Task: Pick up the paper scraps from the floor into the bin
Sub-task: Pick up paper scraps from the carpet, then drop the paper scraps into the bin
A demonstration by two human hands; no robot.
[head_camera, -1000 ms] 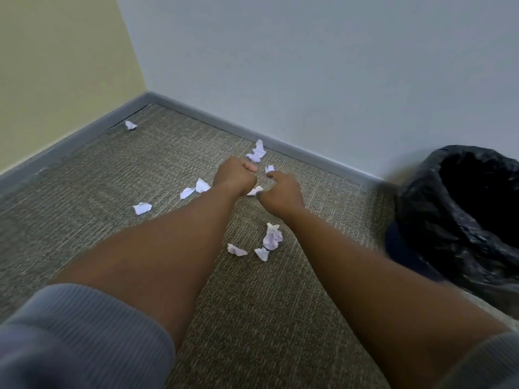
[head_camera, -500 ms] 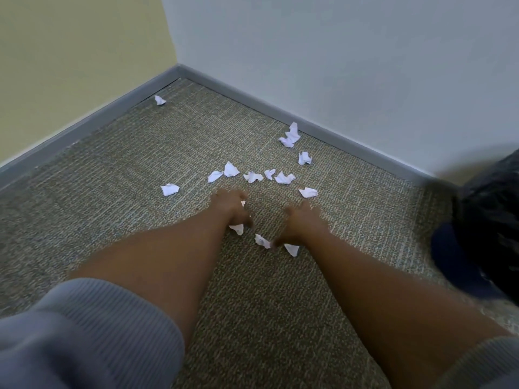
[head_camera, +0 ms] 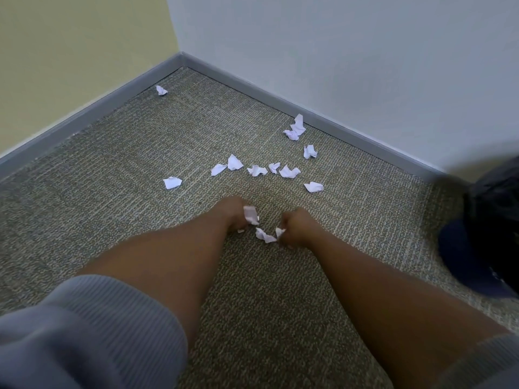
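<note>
Both my hands reach down to the carpet in the middle of the view. My left hand holds a crumpled white paper scrap in its curled fingers. My right hand pinches a small scrap at its fingertips. Between the hands another scrap lies on the floor. Several more white scraps lie beyond, among them one at the left and one by the far corner. The bin with its black bag shows at the right edge, blurred.
Grey skirting runs along two walls that meet in a corner at the top. A row of scraps lies across the carpet ahead, with more near the right wall. My grey sleeves fill the lower corners.
The view shifted, and the bin slid to the right edge. Both hands drew back from the far scraps to the nearer ones, and each has taken hold of a scrap.
</note>
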